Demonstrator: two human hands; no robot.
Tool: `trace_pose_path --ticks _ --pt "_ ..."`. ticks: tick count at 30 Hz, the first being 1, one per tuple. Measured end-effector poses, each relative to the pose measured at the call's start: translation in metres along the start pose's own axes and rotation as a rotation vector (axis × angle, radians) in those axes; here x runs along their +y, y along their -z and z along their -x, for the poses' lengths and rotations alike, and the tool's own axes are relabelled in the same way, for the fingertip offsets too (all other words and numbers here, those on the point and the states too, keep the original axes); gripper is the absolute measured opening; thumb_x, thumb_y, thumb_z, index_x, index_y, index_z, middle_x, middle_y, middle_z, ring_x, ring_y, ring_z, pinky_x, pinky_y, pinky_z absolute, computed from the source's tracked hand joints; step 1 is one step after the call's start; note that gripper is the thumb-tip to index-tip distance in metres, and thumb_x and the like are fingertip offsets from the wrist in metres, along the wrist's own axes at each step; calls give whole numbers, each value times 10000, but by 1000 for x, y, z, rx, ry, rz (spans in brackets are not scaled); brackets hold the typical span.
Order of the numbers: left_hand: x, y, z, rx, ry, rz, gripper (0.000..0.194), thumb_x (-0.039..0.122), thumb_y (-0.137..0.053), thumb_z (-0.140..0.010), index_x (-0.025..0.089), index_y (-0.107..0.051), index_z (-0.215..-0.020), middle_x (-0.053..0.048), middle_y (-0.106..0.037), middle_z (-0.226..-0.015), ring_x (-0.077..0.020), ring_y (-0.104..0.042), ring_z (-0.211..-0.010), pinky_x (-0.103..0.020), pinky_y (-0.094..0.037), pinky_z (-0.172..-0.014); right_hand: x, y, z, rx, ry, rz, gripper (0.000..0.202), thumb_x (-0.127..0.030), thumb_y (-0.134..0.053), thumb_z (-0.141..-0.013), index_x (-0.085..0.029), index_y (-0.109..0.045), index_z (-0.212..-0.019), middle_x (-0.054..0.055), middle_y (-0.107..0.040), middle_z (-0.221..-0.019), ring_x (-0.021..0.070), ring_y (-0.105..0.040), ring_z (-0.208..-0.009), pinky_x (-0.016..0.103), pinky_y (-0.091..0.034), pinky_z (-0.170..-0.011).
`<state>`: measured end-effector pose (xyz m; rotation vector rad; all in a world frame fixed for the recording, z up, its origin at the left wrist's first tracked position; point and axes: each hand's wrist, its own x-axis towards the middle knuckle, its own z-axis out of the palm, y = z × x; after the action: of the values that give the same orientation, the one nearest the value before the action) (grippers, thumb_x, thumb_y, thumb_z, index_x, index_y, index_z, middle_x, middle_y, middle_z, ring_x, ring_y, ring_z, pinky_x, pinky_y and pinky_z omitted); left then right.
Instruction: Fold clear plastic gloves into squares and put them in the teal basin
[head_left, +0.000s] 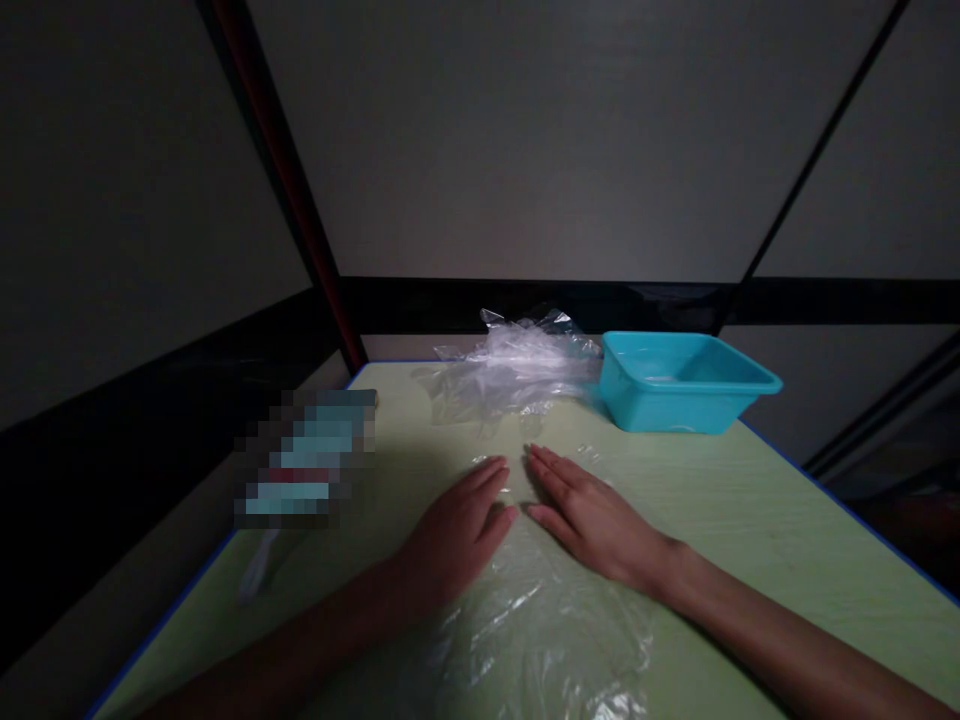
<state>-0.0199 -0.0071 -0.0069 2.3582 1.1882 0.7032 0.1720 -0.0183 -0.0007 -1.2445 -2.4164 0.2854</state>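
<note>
Nearest, a clear plastic sheet (pixel 555 640) lies spread, mostly laid out by the look of it, creases left. Left hand (pixel 465 520) and right hand (pixel 600 515) flat at its far part, fingers together, thumbs apart, nothing gripped! Pixelated item (pixel 307 460) left; farther, crumpled plastic (pixel 517 370), turquoise basin (pixel 682 405) right, seemingly blocking neither.

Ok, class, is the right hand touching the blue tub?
Apart. The head view shows a strip of tabletop between the right hand and the near wall of the tub.
</note>
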Motion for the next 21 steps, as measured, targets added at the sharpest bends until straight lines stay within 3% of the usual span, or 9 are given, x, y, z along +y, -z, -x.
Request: trace_pose_path --ticks 7,12,14,18,21 --pt "-12 2 -4 -115 -37 -246 612 425 -410 -821 17 -351 -1274 -205 -244 -1374 -272 -195 -1285 -422 -167 -1038 18 1 -3 -120 -42 110 724 -561 -286 -846 -31 -255 -1340 179 -210 -1392 269 -176 -1286 426 -195 -1045" --pt "-25 11 -13 -109 -34 -229 573 443 -424 -805 84 -385 -1249 -183 -272 -1371 -270 -212 -1281 -439 -164 -1027 33 6 -3 -171 -82 135 778 -604 -254 -829 -31 -205 -1352 177 -157 -1402 268 -122 -1294 441 -175 -1042" --pt "-26 12 -15 -58 -11 -241 545 439 -425 -805 93 -410 -1225 -179 -302 -1360 -272 -224 -1277 -445 -163 -1026 33 7 -4 -135 -99 122 770 -609 -269 -823 -57 -209 -1356 171 -179 -1399 269 -138 -1291 461 -178 -1036" --pt "-14 7 -17 65 -21 -271 479 384 -385 -838 78 -435 -1202 -171 -332 -1350 -246 -225 -1281 -409 -178 -1042 17 7 -9 64 -115 93 660 -525 -289 -861 -92 -231 -1356 160 -242 -1388 258 -195 -1282 474 -185 -1033" --pt "-3 -3 -17 62 -81 -248 465 320 -355 -857 64 -394 -1244 -158 -318 -1361 -215 -231 -1281 -365 -198 -1049 1 3 -13 75 -44 59 579 -427 -290 -891 -66 -261 -1343 156 -265 -1382 228 -220 -1279 414 -216 -1042"
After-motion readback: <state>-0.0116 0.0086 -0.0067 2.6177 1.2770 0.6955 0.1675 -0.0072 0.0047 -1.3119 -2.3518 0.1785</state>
